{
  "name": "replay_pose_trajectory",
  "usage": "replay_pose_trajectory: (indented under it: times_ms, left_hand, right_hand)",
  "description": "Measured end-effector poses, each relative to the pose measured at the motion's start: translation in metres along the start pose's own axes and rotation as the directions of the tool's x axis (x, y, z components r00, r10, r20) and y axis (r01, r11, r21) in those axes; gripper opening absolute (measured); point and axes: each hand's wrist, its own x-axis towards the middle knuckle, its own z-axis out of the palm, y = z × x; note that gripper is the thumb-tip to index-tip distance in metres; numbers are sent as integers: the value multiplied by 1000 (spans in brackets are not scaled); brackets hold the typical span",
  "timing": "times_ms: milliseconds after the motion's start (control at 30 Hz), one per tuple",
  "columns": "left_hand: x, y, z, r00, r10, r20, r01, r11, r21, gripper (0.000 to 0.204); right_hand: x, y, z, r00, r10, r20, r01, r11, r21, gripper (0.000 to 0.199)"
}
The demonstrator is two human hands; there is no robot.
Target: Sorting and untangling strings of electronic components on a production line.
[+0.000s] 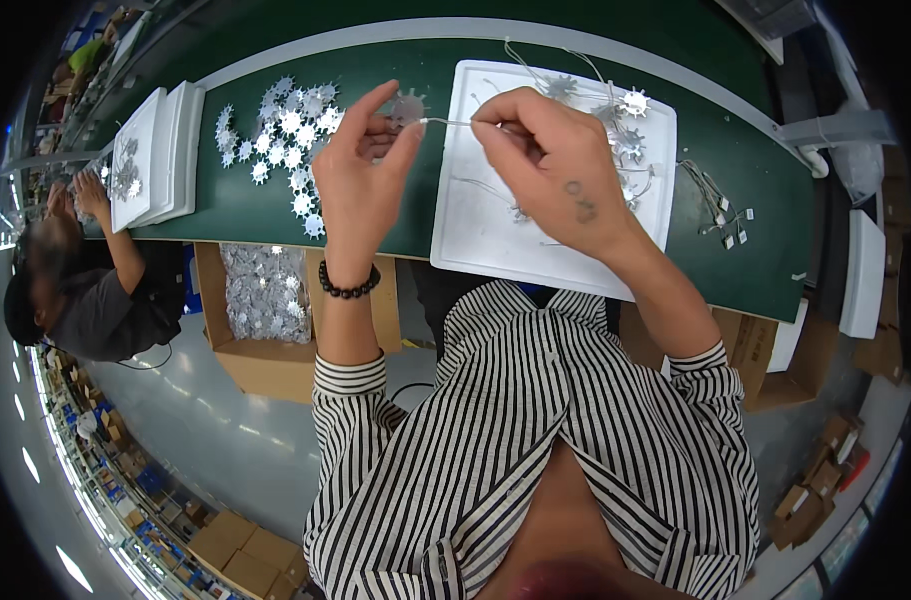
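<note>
Here we are at a long green table (765,260) spreading beneath and beyond both hands, with a shiny grey floor (205,400) below, down to the left of them, and a co-worker (100,310) in dark clothing at work well off to the left. Directly under the right hand lies a wide white tray (475,240), and far left of the left hand sits a stack of similar white trays (180,150). Below the left forearm there's an open cardboard box (265,365), a bagged load (265,290) of silvery pieces inside. Now to the hands! The left hand (363,170), a dark bead bracelet (350,292) at its wrist, has its forefinger raised and its thumb narrowed in on a silver toothed disc (408,107), up at its fingertips. The right hand (555,165) is in a tight pinch, thumb against forefinger, on a thin white wire (447,121) that spans the gap between the hands and meets the disc's lower edge. Left of the left hand, a spread of loose toothed discs (290,125) glints on the green. Beyond and beside the right hand, wired discs (634,102) rest on the tray, the hand and its wrist hiding part of that batch, and farther right a small bunch of loose wires (715,200) with white ends lies straight on the table.
</note>
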Motion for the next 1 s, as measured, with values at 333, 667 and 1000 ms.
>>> replay_pose_trajectory:
  times_ms: [333,667,1000]
  left_hand:
    - [-14,27,-19,991,78,-110,-95,984,-152,44]
    - [-22,26,-27,968,221,-121,-211,974,86,47]
    - [-24,22,-38,992,104,70,-86,972,-218,43]
  right_hand:
    - [13,-22,27,979,-204,25,206,972,-111,9]
    - [13,-37,25,979,-74,191,95,990,-106,3]
    - [9,-36,26,932,150,330,-188,979,85,5]
